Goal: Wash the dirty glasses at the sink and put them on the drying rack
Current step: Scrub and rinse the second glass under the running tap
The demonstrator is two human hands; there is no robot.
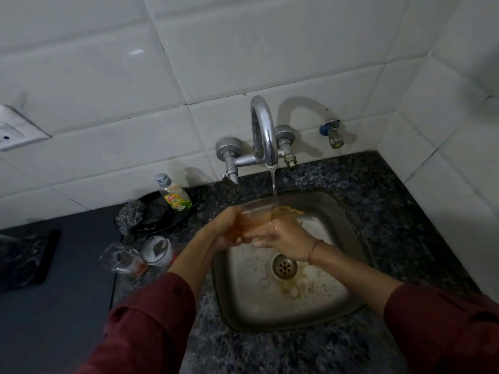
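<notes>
I hold a clear glass [255, 221] with brownish liquid in it over the steel sink [337, 306], under the running stream from the chrome tap [263, 130]. My left hand [224, 230] grips the glass from the left side. My right hand [286, 238] closes on it from the right, and the water falls onto the rim and my fingers. Two more dirty glasses stand on the counter left of the sink: a clear one [120, 257] lying tilted, and one with white residue [158, 251] beside it.
A dish soap bottle [175, 197] and a steel scrubber [129, 215] sit on a black plate [162, 225] behind the glasses. A dark tray [27, 260] lies at far left. A second wall valve [333, 133] is right of the tap. Brown residue lies near the drain [283, 267].
</notes>
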